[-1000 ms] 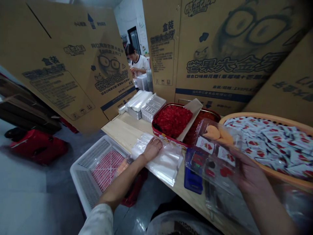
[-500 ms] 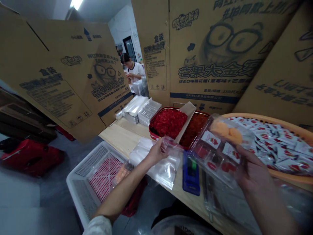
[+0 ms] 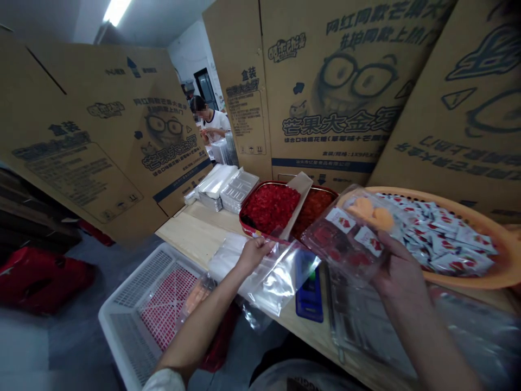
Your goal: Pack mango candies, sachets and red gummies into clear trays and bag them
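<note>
My left hand [image 3: 253, 252] is closed on a clear plastic bag [image 3: 293, 264] and holds it lifted off a pile of the same bags [image 3: 228, 259] at the table's front edge. My right hand [image 3: 401, 274] grips a clear clamshell tray [image 3: 353, 231] filled with orange candies, small red-and-white packets and red pieces, and holds it tilted just right of the lifted bag. A blue device [image 3: 309, 293] lies on the wooden table [image 3: 195, 231] below both.
A red tray [image 3: 285, 206] of red pieces, split by a cardboard divider, stands behind. An orange basket [image 3: 468, 271] of packets is at right. Stacked clear trays [image 3: 228, 187] sit at the back. A white crate [image 3: 134, 309] stands on the floor at left. Large cartons wall the table. A person works far behind.
My left hand has pinched one bag off the pile and raised it to the right. The clamshell tray in my right hand has come left and up toward the bag.
</note>
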Demonstrator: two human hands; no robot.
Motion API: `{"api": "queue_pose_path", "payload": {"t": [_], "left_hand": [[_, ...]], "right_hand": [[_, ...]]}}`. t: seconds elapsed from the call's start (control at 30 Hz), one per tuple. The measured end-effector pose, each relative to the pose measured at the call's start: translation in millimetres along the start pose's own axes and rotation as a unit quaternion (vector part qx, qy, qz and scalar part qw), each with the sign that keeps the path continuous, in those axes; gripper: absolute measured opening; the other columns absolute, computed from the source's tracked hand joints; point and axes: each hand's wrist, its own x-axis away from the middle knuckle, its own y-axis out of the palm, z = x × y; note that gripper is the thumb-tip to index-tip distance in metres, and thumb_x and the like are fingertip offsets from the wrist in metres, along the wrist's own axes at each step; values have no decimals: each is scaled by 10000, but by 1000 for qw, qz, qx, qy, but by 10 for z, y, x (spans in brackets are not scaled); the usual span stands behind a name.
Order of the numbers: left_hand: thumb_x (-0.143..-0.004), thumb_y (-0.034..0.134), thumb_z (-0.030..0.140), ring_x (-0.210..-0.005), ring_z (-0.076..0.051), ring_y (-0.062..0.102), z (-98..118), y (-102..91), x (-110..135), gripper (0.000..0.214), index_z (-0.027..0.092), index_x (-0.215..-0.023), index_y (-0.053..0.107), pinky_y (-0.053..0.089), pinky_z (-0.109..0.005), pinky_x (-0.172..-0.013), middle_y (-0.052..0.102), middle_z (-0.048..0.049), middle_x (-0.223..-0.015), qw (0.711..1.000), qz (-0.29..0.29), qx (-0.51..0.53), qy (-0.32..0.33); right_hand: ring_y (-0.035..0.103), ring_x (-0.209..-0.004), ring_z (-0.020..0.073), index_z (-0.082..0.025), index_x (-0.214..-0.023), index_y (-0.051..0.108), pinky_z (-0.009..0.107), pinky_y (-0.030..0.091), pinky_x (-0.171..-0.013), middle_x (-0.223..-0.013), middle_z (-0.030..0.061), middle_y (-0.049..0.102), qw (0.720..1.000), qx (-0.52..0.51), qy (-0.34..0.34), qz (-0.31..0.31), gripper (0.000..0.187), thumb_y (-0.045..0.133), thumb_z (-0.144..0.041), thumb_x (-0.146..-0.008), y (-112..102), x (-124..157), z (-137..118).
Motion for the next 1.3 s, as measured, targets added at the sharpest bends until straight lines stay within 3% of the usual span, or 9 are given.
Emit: {"api": "queue_pose_path", "payload": {"t": [0.13, 0.37, 0.57, 0.8, 0.93, 1.17, 1.3], "left_hand": [[-511, 781, 541, -547, -100, 504, 236, -31, 148, 460, 143, -585, 562, 380, -241, -583, 579, 14, -547, 999, 3, 32, -17], [-401, 851, 467, -517, -90, 524, 442, -4, 395, 497, 142, -571, 516, 409, -236, -558, 604, 13, -544, 995, -10, 81, -59], [-350, 877, 424, -514, -94, 557, 464, 30, 477, 507, 131, -588, 538, 433, -234, -567, 628, 2, -545, 986, -19, 119, -116], [-362, 869, 457, -550, -108, 595, 481, -6, 495, 522, 135, -631, 558, 463, -250, -619, 649, -7, -581, 975, -27, 134, -174], [-353, 865, 476, -548, -114, 595, 431, 7, 492, 529, 139, -596, 536, 444, -243, -611, 625, 2, -546, 981, -12, 112, -158], [-590, 683, 635, -648, -145, 641, 296, 55, 474, 521, 137, -729, 617, 427, -244, -610, 690, -55, -706, 988, -24, 60, -139], [-534, 722, 635, -643, -151, 644, 264, 88, 482, 540, 133, -690, 594, 446, -248, -607, 686, -57, -678, 988, -25, 74, -134]], "right_hand": [[662, -584, 153, -129, -879, 665, 305, 604, -602, -695, 23, 699, 1000, -8, -9, -11, 228, 457, -82, -798, 136, -43, 68], [671, -685, 144, -127, -910, 649, 302, 607, -647, -758, 22, 702, 994, -55, -36, -86, 206, 479, -79, -805, 400, -93, 210], [672, -799, 143, -159, -853, 650, 289, 600, -707, -835, 14, 706, 987, -40, -45, -149, 142, 565, -96, -759, 422, -100, 343], [669, -791, 151, -159, -801, 644, 293, 604, -687, -841, 14, 705, 984, -19, -66, -162, 113, 619, -105, -705, 332, -114, 404], [668, -763, 139, -159, -844, 650, 278, 603, -679, -829, 8, 701, 987, -30, -71, -139, 122, 588, -120, -747, 345, -140, 347], [671, -787, 152, -160, -876, 647, 304, 604, -708, -853, 17, 702, 990, -42, -56, -126, 144, 576, -121, -756, 298, -203, 330], [670, -822, 163, -175, -892, 650, 343, 605, -723, -887, 8, 703, 989, -57, -61, -124, 197, 579, -101, -723, 241, -231, 359]]}}
